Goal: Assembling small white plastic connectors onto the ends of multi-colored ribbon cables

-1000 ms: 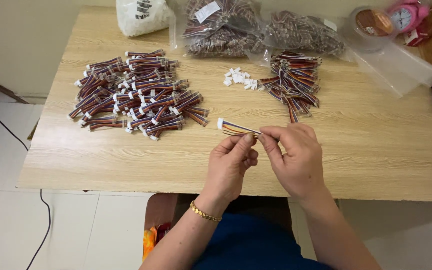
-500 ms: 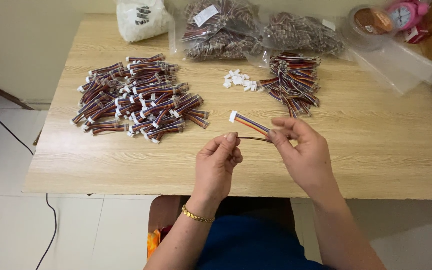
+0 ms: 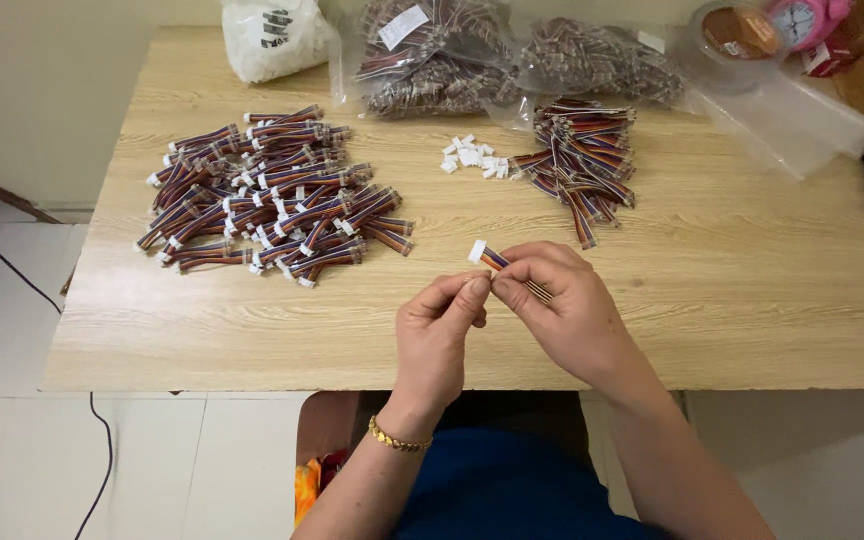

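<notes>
Multicoloured wires with a white plug make up the short cable (image 3: 497, 262) held above the desk's (image 3: 752, 300) near edge, around its middle. In the head view, the right hand (image 3: 562, 310) pinches the cable between thumb and fingers, the plug sticking out toward the far left. The left hand (image 3: 440, 335) meets it, thumb and forefinger pressed together at the wires. A large heap of finished cables (image 3: 272, 195) lies toward the left edge; loose white connectors (image 3: 472, 157) and a smaller cable pile (image 3: 582, 160) lie farther back.

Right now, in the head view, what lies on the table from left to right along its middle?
Large pile of finished wire harnesses → small white connector housings → smaller pile of multicoloured wire bundles → clear plastic bag.
</notes>
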